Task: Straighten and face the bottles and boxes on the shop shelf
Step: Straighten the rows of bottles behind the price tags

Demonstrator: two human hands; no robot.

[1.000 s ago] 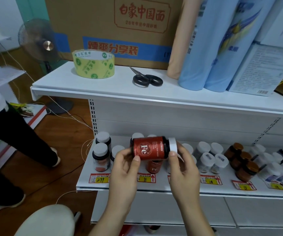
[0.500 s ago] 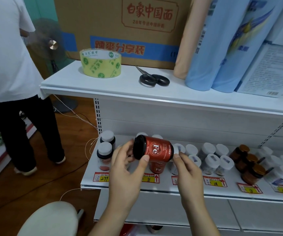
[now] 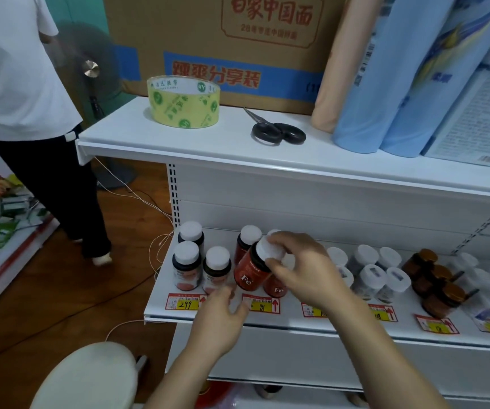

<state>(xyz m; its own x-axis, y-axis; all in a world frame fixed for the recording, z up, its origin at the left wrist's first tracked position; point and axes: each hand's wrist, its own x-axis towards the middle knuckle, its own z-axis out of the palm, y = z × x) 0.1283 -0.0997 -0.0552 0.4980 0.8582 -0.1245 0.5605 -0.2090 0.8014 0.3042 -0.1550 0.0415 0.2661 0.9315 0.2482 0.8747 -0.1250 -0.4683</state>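
One red bottle (image 3: 252, 268) tilted, gripped at the cap by right hand (image 3: 303, 270); left hand (image 3: 220, 317) loose, empty. Set upright on shelf (image 3: 297, 320), label forward, beside its twin.

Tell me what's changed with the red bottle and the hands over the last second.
The red Fe bottle with the white cap went from sideways in both hands to nearly upright, lowered to the white lower shelf. The left hand let go; the right hand now grips the cap. Neighbouring bottles stayed put.
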